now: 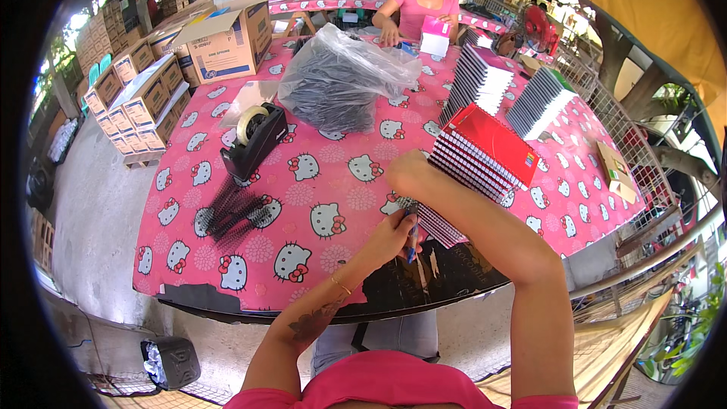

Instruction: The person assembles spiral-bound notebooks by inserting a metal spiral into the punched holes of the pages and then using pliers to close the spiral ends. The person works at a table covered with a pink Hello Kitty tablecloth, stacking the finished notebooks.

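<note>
Near the table's front edge, my left hand [395,233] is closed round a slim dark tool with a blue end [412,241]; its exact kind is hard to make out. My right hand [407,173] bends down just beyond it, beside a stack of red notebooks [496,144], its fingers hidden behind the wrist. A short dark spiral coil [405,202] shows between the two hands. Under the right forearm, more notebooks [441,227] of the stack show their bound edges. To the left lie loose black spiral coils [233,216], near a black tape dispenser [256,140].
A clear plastic bag of black coils [333,83] stands mid-table. Further notebook stacks [478,76] [536,102] are at the right. A co-worker [428,7] sits across the table. Cartons [227,42] are at the far left; a bin [170,362] stands on the floor.
</note>
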Tool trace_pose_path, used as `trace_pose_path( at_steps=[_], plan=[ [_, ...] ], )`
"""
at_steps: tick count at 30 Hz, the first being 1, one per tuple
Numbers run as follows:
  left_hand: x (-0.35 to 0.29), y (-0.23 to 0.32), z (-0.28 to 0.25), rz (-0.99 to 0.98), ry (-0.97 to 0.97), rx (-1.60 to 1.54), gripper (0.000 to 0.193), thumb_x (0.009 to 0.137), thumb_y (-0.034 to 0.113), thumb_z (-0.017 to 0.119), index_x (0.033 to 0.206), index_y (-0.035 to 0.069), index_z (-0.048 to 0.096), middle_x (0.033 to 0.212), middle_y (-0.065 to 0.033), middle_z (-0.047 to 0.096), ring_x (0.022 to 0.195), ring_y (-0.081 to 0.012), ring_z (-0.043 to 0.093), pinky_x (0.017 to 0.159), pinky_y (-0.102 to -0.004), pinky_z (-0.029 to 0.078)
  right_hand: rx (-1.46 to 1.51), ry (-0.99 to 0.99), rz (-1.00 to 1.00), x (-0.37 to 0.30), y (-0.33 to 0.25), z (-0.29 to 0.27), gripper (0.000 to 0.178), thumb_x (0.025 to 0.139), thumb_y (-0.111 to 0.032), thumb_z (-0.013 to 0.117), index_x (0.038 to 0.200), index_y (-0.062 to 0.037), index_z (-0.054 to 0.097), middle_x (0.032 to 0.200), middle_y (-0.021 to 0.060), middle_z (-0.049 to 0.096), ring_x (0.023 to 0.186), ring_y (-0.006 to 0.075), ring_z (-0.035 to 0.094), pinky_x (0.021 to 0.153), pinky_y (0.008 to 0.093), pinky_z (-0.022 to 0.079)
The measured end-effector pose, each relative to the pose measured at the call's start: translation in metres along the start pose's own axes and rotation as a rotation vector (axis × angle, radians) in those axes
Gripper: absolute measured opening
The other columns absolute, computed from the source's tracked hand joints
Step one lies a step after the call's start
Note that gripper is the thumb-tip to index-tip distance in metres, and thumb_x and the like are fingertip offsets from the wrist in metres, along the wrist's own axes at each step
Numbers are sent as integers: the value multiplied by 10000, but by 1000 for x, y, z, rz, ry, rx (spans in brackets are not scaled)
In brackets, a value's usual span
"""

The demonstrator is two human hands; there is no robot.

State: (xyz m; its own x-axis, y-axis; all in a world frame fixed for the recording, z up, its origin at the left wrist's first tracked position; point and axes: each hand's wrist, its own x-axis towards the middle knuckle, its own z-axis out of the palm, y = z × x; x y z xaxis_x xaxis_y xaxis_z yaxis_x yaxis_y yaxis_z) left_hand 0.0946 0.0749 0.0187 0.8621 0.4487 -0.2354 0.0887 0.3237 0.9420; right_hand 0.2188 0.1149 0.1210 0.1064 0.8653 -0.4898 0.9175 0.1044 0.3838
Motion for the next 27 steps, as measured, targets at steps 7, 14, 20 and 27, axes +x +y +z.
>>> trace_pose_path(
  at_steps=[7, 14, 20, 27],
  plan=[
    [11, -8, -2, 51, 28, -7, 362, 1046, 341, 439, 1168, 5, 499, 860, -105, 619, 653, -210, 665, 597, -364, 598, -11, 47, -8, 5, -3, 5, 225, 832, -198, 669, 1013, -101, 761, 1044, 96, 737, 960, 258, 714, 732, 403, 554],
    [-2, -7, -2, 22, -24, 67, 388, 1046, 338, 438, 1166, -26, 497, 857, -110, 614, 696, -214, 683, 605, -359, 599, 2, 23, 6, -2, -2, 3, 217, 835, -172, 662, 1011, -90, 758, 1051, 98, 735, 959, 267, 715, 738, 405, 561],
    [6, -22, 1, 63, 70, -89, 317, 1037, 301, 437, 1105, 2, 515, 869, -103, 646, 734, -228, 714, 562, -358, 587, 16, 76, 12, 13, -6, 17, 212, 821, -164, 675, 998, -83, 759, 1042, 110, 734, 956, 270, 715, 727, 405, 566],
    [12, -14, -5, -8, 13, -17, 350, 1040, 314, 452, 1197, 4, 496, 974, -145, 644, 873, -310, 724, 671, -429, 617, 45, 89, 0, 11, -2, 17, 206, 804, -186, 698, 969, -81, 764, 1029, 122, 732, 949, 281, 714, 721, 408, 570]
  ],
)
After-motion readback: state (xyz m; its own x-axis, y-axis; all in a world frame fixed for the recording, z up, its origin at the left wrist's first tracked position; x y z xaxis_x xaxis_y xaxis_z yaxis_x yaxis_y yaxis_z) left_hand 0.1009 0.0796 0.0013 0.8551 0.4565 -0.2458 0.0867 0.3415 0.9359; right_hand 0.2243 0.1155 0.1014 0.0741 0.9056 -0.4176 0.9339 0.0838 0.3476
